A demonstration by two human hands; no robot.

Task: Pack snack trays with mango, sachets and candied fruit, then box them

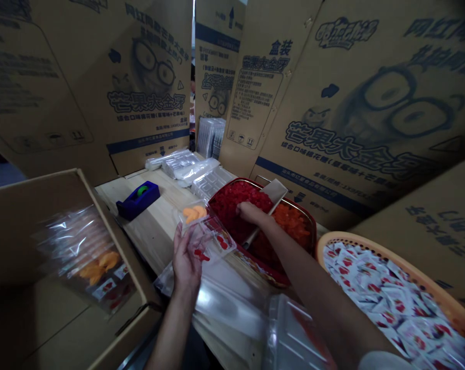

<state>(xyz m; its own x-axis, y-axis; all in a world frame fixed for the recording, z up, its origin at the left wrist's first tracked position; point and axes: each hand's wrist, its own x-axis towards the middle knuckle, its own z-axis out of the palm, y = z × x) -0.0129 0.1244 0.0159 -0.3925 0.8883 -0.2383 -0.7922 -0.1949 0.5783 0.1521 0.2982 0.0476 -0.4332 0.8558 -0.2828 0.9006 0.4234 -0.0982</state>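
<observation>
My left hand grips a clear plastic compartment tray from below, tilted over the wooden table. The tray holds orange candies at its far end and a few red candies nearer. My right hand reaches into the red bin, fingers closed down in the pile of red candies. What they pinch is hidden. A pale scoop lies in the bin just past that hand, between the red pile and the orange candies.
A blue tape dispenser sits on the wooden table. Stacks of clear trays lie behind. An open carton with filled trays is at left. An orange basket of sachets is at right. Printed cartons wall the back.
</observation>
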